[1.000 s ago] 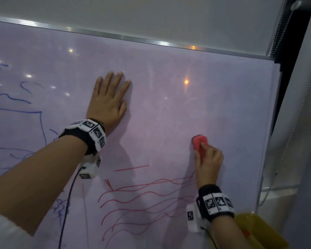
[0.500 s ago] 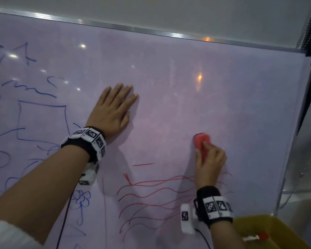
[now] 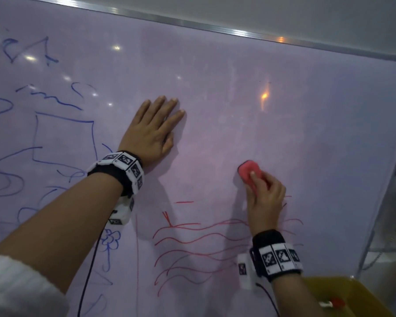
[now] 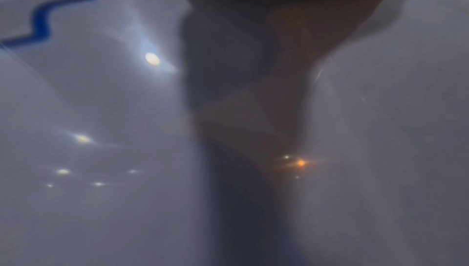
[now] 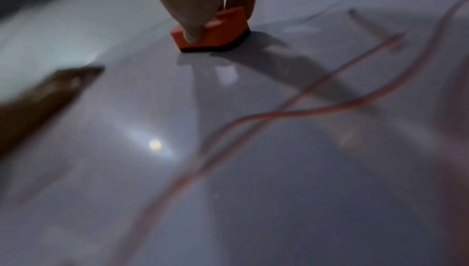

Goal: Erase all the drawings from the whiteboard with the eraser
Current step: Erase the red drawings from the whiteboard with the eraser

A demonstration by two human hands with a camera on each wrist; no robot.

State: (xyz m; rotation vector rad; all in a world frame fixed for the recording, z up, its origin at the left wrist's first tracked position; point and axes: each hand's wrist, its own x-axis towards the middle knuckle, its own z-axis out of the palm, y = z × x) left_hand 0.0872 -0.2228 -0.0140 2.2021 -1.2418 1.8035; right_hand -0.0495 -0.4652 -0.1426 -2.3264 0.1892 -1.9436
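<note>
The whiteboard [image 3: 226, 92] fills the head view. My right hand [image 3: 264, 197] grips a small red eraser [image 3: 248, 171] and holds its dark felt side against the board, just above several wavy red lines [image 3: 192, 243]. In the right wrist view the eraser [image 5: 218, 31] sits flat on the board under my fingers, with red strokes [image 5: 304, 109] below it. My left hand [image 3: 152, 131] lies flat on the board with fingers straight, left of the eraser. Blue drawings [image 3: 62, 138] cover the board's left part, and a blue squiggle [image 4: 43, 13] shows in the left wrist view.
The board's metal top rail [image 3: 215, 26] runs across the upper edge and its right edge [image 3: 382, 202] slopes down beside a wall. A yellow bin [image 3: 343, 296] holding a red-capped marker [image 3: 332, 303] sits at the lower right. A thin vertical red line [image 3: 137, 259] divides the drawings.
The view has shifted so more blue drawings show at the left. The right hand and eraser stay just above the wavy red lines; the left hand remains flat on the board.
</note>
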